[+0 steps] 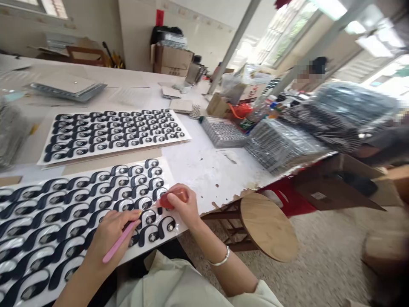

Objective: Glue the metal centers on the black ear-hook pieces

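Nearest, two hands work over the near sheet [168, 171]. The left hand [111, 234] is closed round one pink stick [119, 243], its tip up at the fingers; the right hand [185, 207] grips one red bottle [169, 199], its thin nozzle aimed at the stick's tip. Whether the two tips touch I cannot tell. One bracelet [221, 258] rings the right forearm.

To do this well, I would judge, squeeze lightly, hold the nozzle low and steady, and keep both tips off the neighbouring shapes. Resting the left wrist would help, and so would keeping the sleeves clear of the print.

The near sheet lies flat on the table [204, 175], its black shapes [166, 226] in slanting rows; there are dozens, but the hands hide some, so no exact count. One round stool [270, 226] stands beside the table edge.

Beyond lies one far sheet [181, 130] with dozens more, too small to count surely. To its right sit one grey stack [225, 132] and one wrapped stack [277, 147]. Farther back are one jug [194, 72], one carton [174, 59] and, off right, at least one other person [319, 65]
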### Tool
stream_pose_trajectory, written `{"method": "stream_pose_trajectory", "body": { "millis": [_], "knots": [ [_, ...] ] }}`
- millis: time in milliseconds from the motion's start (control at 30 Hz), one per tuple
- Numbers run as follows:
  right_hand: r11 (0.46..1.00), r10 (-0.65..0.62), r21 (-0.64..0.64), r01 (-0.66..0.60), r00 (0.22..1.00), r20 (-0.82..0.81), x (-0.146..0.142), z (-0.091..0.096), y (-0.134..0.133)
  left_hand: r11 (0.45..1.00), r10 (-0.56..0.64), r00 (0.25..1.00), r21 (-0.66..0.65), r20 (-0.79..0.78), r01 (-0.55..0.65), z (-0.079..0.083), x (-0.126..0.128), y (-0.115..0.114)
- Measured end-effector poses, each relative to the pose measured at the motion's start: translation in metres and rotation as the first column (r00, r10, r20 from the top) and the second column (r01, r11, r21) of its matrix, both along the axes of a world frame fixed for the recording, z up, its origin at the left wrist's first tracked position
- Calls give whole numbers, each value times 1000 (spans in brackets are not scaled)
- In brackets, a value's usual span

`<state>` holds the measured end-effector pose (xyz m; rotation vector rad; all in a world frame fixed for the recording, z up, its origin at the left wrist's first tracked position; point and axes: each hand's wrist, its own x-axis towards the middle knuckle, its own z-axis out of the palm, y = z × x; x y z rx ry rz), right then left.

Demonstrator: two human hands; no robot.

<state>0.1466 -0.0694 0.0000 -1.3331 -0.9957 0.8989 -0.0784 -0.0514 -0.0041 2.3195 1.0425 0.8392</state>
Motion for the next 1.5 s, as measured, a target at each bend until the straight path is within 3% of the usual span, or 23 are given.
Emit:
{"method": "stream_pose_trajectory", "body": {
  "millis": [167,333,567,667,800,967,1100,1233,1500],
  "knots": [
    [998,-53,13,56,988,-144,-3,0,-1,998,18,1000,61,4,-19,-16,-4,-1],
    [985,-166,7,174,948,-271,18,-1,-1,985,19,995,171,94,-35,-30,-5,-4],
    [984,-167,0,178,924,-344,23,0,14,982,13,995,188,96,-31,-20,-2,2],
    [984,-166,-5,178,908,-385,20,-2,23,976,65,990,199,128,-90,-14,4,2],
    [983,-148,31,179,888,-436,25,-7,28,983,101,977,130,186,-127,-11,10,0],
    [965,-162,169,201,962,-218,27,-16,10,982,97,979,145,181,-124,-1,13,-4],
    [965,-141,222,139,990,-5,20,-22,-6,996,71,990,37,118,-75,10,17,-5],
    [969,-88,242,54,987,132,15,-23,-9,998,54,988,-28,147,-51,9,19,-1],
    [965,-27,259,-41,966,256,12,-13,-8,999,47,989,1,142,-47,5,19,-3]
  ]
}}
